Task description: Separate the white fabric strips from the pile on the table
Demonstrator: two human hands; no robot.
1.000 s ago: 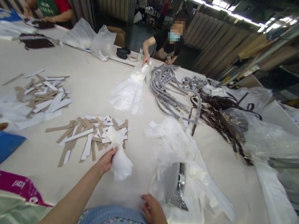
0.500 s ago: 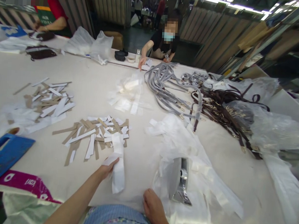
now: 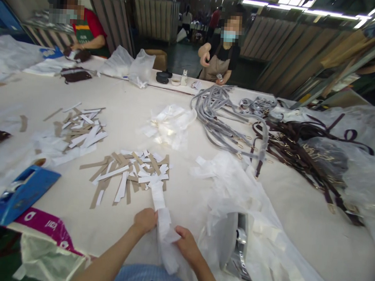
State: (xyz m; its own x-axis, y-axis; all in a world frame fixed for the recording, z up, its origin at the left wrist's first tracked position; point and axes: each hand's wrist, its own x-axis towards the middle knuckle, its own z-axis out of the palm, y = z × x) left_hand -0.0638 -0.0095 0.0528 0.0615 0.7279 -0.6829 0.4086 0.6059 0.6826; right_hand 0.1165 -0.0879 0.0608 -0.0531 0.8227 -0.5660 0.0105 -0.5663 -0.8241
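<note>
And my right hand (image 3: 186,243) has just joined my left hand (image 3: 146,220): both sets of fingers pinching the wrap (image 3: 163,219), two-handed now, nearside of the strips (image 3: 134,171).

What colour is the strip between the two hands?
White; the strip shows best in the head view, the only one.

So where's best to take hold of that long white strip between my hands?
Probably by its long edges near the middle, left hand from the left, right hand from the right: the white strip is narrow and runs lengthwise away from you, and its near end looks crumpled.
</note>
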